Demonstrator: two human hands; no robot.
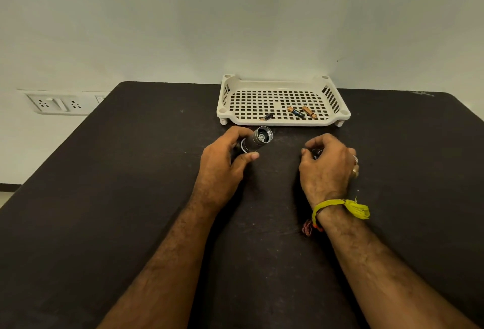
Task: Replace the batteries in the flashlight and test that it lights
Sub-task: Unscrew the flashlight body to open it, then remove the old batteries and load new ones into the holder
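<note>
Dark table (131, 197), white tray (284, 122) at the far edge with 3 batteries (297, 112). Left hand (222, 169) clamps flashlight (258, 140), open end up. Right hand (327, 169) fingers curl round a dark part, probably the cap. Rigid, smooth metal barrel; grip mid-body.

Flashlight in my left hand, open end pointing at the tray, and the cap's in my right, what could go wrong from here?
1. The flashlight is held nearly level in your left hand, so anything loose inside could slide out onto the dark table.
2. The small dark cap in your right hand would be hard to spot there if dropped.
3. The three batteries in the tray look alike; old and new could get mixed.
</note>
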